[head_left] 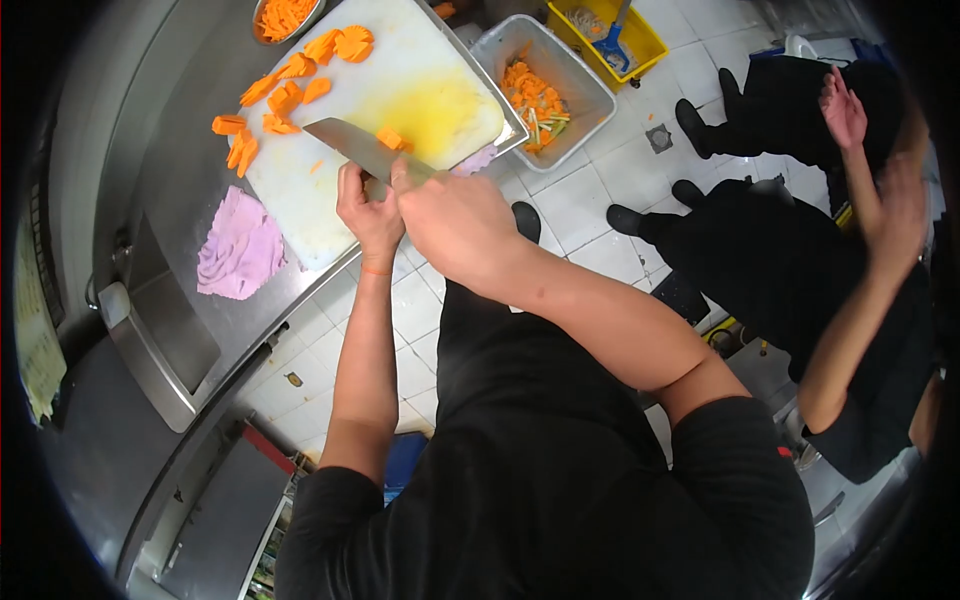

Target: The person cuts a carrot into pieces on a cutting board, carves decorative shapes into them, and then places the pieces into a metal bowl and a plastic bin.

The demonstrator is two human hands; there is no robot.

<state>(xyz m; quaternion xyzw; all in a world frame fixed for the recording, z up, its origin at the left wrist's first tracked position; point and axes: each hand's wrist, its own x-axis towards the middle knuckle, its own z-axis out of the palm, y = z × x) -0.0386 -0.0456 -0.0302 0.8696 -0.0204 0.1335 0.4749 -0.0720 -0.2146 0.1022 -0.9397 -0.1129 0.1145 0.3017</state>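
Crumpled pink cloth on the left, carrot pieces scattered over the white board! Here's the knife, angled above it; the left hand curls close by, its hold impossible to tell; a carrot chunk sits beside the blade; the right hand grips the knife firmly.

"Where was there room for a hand to pass?"
"Over the yellow-stained part of the board, right of the knife, and between the left hand and the purple cloth."
"What blocked the way?"
"The knife, slanting over the board, and carrot pieces along its left edge."
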